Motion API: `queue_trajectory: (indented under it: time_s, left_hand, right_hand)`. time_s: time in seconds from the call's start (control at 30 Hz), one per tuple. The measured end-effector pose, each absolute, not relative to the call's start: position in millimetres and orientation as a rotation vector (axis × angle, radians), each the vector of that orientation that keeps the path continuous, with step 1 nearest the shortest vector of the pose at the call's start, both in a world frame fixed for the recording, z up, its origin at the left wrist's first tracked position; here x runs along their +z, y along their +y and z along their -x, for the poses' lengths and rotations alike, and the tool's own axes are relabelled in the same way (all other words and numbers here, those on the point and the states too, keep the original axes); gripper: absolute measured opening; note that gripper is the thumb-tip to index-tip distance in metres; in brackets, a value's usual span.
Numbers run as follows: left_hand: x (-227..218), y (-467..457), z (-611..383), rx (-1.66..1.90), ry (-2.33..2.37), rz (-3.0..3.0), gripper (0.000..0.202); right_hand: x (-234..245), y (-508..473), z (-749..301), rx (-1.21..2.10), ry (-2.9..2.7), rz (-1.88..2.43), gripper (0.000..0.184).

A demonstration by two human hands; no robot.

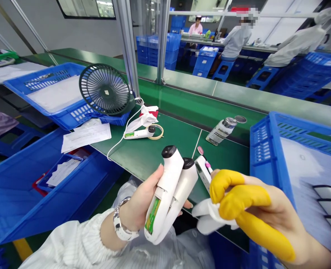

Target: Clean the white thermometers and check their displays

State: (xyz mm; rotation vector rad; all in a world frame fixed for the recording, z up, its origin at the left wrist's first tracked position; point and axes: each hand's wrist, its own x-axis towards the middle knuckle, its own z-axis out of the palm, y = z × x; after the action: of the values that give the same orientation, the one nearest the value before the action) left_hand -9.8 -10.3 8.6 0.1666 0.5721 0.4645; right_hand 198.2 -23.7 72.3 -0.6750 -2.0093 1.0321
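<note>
1. Two white gadgets (pixel 172 186) with black tops are held up over the near edge of the green table (pixel 143 153).
2. The left hand (pixel 141 205) is closed tight around them.
3. The right hand (pixel 255 209), in yellow finger covers, pinches a white cloth (pixel 208 218) just beside them.
4. A bottle (pixel 221 130) and a fan (pixel 105 89) sit farther back.

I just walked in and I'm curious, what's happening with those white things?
A person at a green table holds two white gadgets with black caps in the left hand. The right hand, wearing yellow finger covers, pinches a white cloth right beside them. Another gadget, a tape roll, a bottle and a small fan sit on the table.
</note>
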Motion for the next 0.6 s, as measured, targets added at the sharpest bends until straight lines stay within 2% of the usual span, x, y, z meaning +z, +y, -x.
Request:
queue_trajectory:
  time_s: [0.17, 0.37, 0.6]
  left_hand:
    - [10.0, -8.3, 13.6, 0.479, 0.551, -0.151, 0.065]
    - [6.6, -7.7, 18.7, 0.513, 0.522, -0.188, 0.070]
    - [3.2, -7.7, 18.8, 0.598, 0.491, -0.186, 0.061]
  right_hand:
    - [66.6, -23.7, -202.7, 1.127, -1.923, 0.719, 0.017]
    - [67.6, -22.2, -202.5, 1.181, -1.887, 0.753, 0.018]
    - [67.2, -22.4, -203.0, 1.184, -1.891, 0.789, 0.019]
